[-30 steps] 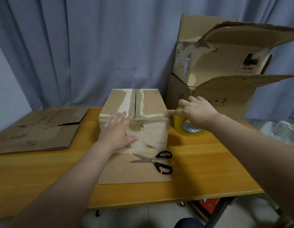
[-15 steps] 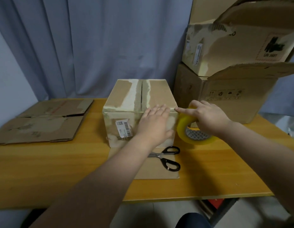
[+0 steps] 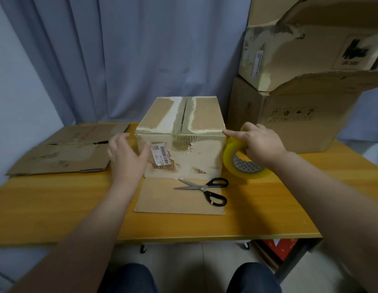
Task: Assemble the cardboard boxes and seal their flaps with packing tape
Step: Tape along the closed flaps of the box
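Note:
A worn cardboard box [image 3: 194, 153] stands upright in the middle of the table, its top flaps closed with a gap along the centre seam. One bottom flap [image 3: 175, 197] lies flat on the table toward me. My left hand [image 3: 125, 157] is at the box's front left corner, fingers spread and blurred, thumb against the front face near a white label. My right hand [image 3: 259, 142] grips a yellow roll of packing tape [image 3: 243, 163] beside the box's right side, with its forefinger stretched to the box's top right front corner.
Black-handled scissors [image 3: 207, 190] lie on the flat flap in front of the box. Flattened cardboard [image 3: 63, 151] lies at the table's left. Two large open boxes [image 3: 300, 115] are stacked at the back right. The wooden table's front edge [image 3: 184, 237] is near my knees.
My left hand slid from the box's right front edge to its front left corner. The right hand with the tape roll stayed at the right corner. The view dropped slightly.

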`<state>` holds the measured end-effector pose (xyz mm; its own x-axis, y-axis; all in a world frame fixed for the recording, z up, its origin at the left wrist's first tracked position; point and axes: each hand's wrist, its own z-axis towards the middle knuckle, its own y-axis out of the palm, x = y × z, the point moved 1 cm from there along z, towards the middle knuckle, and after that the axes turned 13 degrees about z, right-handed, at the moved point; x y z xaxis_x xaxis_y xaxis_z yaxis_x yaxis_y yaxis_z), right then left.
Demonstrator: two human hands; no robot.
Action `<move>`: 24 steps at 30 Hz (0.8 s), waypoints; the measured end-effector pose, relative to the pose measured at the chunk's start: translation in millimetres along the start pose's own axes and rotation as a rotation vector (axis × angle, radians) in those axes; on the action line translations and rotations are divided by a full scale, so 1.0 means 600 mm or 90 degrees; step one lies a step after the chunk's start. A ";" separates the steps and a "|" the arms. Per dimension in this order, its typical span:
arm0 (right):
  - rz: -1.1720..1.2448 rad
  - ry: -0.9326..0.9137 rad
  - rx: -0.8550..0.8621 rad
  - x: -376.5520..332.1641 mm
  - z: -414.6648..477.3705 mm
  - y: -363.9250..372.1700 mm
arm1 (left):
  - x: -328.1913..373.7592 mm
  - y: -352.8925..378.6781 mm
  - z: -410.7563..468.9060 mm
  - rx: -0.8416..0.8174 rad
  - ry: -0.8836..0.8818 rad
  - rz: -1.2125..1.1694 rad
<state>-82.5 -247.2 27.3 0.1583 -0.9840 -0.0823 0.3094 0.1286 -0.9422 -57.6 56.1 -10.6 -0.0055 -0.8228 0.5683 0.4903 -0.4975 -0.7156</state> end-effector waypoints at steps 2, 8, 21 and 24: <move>0.008 -0.001 0.003 -0.006 -0.005 -0.002 | 0.012 0.009 -0.028 -0.113 -0.124 -0.249; 0.095 0.000 -0.041 -0.024 -0.024 -0.014 | 0.063 0.018 -0.018 -0.246 -0.222 -0.511; 0.220 -0.053 -0.123 -0.135 -0.011 -0.004 | 0.014 0.020 0.082 -0.107 -0.461 -0.635; 0.254 -0.051 -0.107 -0.145 -0.004 0.000 | -0.046 0.022 0.062 -0.140 -0.454 -0.543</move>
<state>-98.5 -162.0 33.5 0.3083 -0.8476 -0.4318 0.0539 0.4688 -0.8817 -18.3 82.7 -20.7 0.2671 0.1177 0.9565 0.4002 -0.9164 0.0011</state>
